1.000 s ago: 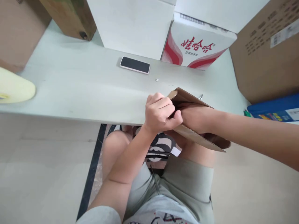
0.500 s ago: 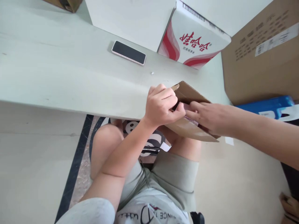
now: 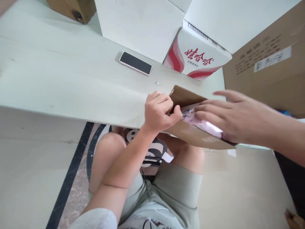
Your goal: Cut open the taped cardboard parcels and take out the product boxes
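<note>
A small brown cardboard box lies at the table's front edge, partly over my lap. My left hand is closed on its open flap at the left end. A pink packet shows at the box's mouth. My right hand is above the box with fingers stretched out, its fingertips touching the pink packet.
A phone lies face up on the white table. A red-and-white carton and a white box stand behind it. A large brown carton is at the right, another at the far left.
My right hand has come out of the cardboard box and now hovers over it with fingers extended; the pink packet has come into sight. My left hand keeps its grip.
</note>
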A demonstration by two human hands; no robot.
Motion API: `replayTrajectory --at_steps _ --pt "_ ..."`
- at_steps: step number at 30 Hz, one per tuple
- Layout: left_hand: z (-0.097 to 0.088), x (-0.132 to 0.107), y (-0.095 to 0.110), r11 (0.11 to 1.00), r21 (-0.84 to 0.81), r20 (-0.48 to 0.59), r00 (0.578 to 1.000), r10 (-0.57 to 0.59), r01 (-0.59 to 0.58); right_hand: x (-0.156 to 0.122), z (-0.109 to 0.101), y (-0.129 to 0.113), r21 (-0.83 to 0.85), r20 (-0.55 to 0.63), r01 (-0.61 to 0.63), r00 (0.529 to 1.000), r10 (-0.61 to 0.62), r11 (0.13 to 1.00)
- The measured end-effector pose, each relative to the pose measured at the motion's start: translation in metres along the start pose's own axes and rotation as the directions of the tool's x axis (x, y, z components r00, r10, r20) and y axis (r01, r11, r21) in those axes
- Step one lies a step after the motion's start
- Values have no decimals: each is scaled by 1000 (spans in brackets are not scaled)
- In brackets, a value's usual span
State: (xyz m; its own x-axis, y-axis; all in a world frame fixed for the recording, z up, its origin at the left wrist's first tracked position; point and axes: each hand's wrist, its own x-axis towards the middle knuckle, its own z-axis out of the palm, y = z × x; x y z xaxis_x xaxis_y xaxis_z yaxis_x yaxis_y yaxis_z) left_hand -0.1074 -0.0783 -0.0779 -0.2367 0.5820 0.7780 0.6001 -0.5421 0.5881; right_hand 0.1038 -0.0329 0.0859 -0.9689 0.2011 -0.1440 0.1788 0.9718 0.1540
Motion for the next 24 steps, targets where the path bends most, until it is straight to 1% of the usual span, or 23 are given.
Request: replayTrajectory --at_steps 2,3,5,6,7,10,12,13,15,16,17,18,19,20,21,22,23,24 --pt "-1 0 0 998 -40 -63 997 42 -44 -11 -23 2 -18 -136 -71 988 68 997" --pt "-2 0 0 997 -55 -84 995 57 -61 -17 -32 2 10 -189 -115 975 114 993" --pt "-3 1 0 996 -63 -108 992 58 -66 -29 -44 2 159 -260 -240 925 275 958" --pt "-3 2 -1 997 -58 -116 992 51 -58 -35 -46 1 236 -272 -295 895 354 926" --pt "-3 3 -2 997 -50 -125 991 47 -54 -41 -46 2 289 -283 -325 870 404 901" --pt "0 12 -12 998 -25 -156 986 54 -58 -55 -36 9 376 -353 -368 792 498 851" --pt "6 22 -20 999 27 -134 990 45 -41 -57 -23 19 461 -412 -343 734 540 818" --pt "10 28 -23 997 69 -103 994 31 -24 -56 -15 24 526 -442 -313 693 569 791" --pt "16 43 -27 987 161 -49 999 7 1 -50 2 36 671 -469 -245 592 656 700" --pt "17 53 -27 981 191 -37 999 13 -6 -45 10 43 742 -458 -212 532 712 636" --pt "17 64 -26 980 198 -28 999 38 -32 -39 17 48 809 -428 -175 478 767 561" --pt "14 77 -24 981 181 -10 997 72 -69 -33 23 54 865 -382 -137 442 811 482" --pt "11 92 -22 985 139 27 994 102 -104 -27 28 59 909 -331 -96 427 842 406" --pt "7 108 -19 989 76 96 988 121 -129 -21 32 64 940 -286 -51 429 857 339" --pt "5 125 -17 993 4 195 974 116 -119 -15 34 69 958 -255 -2 444 859 285" --pt "4 142 -15 995 -67 310 947 88 -70 -9 34 74 969 -234 43 467 852 243" --pt "6 158 -15 992 -128 425 904 52 4 -2 33 79 976 -215 77 490 845 204" --pt "10 174 -15 981 -172 525 851 12 93 5 31 86 981 -193 102 499 845 165"
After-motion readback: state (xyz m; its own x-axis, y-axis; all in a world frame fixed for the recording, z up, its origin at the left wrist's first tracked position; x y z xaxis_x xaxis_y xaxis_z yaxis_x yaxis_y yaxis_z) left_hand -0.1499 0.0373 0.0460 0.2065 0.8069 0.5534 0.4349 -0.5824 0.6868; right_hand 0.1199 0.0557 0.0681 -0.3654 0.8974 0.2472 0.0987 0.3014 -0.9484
